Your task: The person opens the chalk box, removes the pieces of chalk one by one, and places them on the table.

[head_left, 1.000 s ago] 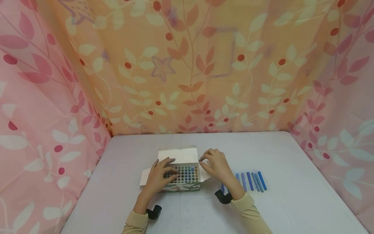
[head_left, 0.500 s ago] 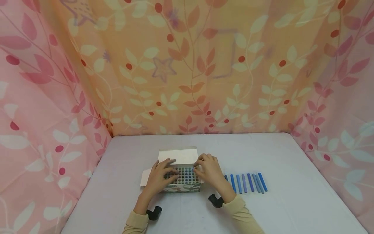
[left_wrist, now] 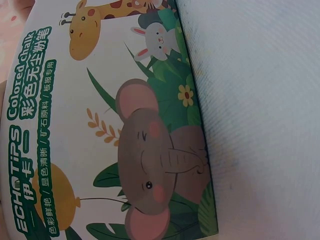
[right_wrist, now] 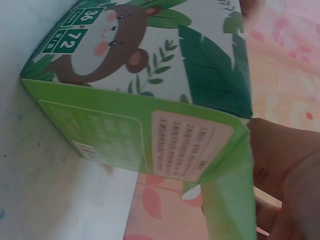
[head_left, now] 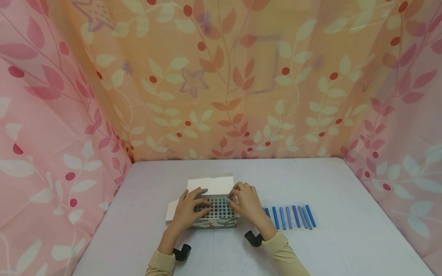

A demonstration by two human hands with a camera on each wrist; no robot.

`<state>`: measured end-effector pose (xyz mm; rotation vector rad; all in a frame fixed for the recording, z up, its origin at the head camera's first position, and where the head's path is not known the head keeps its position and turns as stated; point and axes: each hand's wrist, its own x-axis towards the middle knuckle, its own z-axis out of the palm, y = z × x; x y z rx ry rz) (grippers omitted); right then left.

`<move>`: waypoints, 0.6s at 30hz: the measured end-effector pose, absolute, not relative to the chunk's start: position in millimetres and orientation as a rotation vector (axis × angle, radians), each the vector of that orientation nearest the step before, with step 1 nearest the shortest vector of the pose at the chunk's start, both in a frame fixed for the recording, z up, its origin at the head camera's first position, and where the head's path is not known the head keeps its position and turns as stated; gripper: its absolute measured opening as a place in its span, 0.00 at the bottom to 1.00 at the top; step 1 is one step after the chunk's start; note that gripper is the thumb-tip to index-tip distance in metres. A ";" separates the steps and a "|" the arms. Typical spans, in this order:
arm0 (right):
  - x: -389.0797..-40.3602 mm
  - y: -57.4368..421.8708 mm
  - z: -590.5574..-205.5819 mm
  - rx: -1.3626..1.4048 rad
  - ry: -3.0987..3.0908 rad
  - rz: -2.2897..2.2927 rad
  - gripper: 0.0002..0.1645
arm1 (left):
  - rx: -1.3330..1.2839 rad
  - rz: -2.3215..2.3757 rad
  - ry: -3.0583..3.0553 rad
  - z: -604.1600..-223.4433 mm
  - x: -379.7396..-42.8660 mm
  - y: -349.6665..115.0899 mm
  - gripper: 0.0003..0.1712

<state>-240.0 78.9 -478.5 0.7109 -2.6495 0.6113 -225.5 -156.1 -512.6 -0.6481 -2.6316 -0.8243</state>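
Note:
An open box of colored chalk (head_left: 219,223) stands on the table, its holes filled with rows of chalk ends. My left hand (head_left: 188,207) lies over the box's left part, fingers spread and gently bent above the chalk; it grips no stick that I can see. At the box's right side my right hand (head_left: 246,201) pinches the top of a blue chalk stick (head_left: 228,199) between thumb and finger. In the left wrist view the box front (left_wrist: 145,150) shows an elephant. The right wrist view shows the green box end (right_wrist: 115,130), with my right fingers partly hidden behind its flap.
Right of the box, several blue and purple chalk sticks (head_left: 289,217) lie in a row on the white table (head_left: 310,253). The raised lid (head_left: 210,185) stands behind the box, and a side flap (head_left: 170,211) sticks out left. Floral curtains (head_left: 221,96) surround the table.
My right hand has moved left and down from above the box's right flap to the protruding blue chalk stick. More of the chalk row now shows. My left hand stays in place.

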 end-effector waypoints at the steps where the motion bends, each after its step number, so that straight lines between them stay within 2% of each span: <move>1: -240.3 79.0 -477.5 0.708 -2.646 0.613 0.06 | -0.649 -0.818 -2.631 -512.9 -225.9 -156.3 0.06; 18: -238.0 90.0 -452.5 0.668 -2.316 0.891 0.07 | -0.653 -0.840 -2.622 -512.4 -225.0 -157.2 0.06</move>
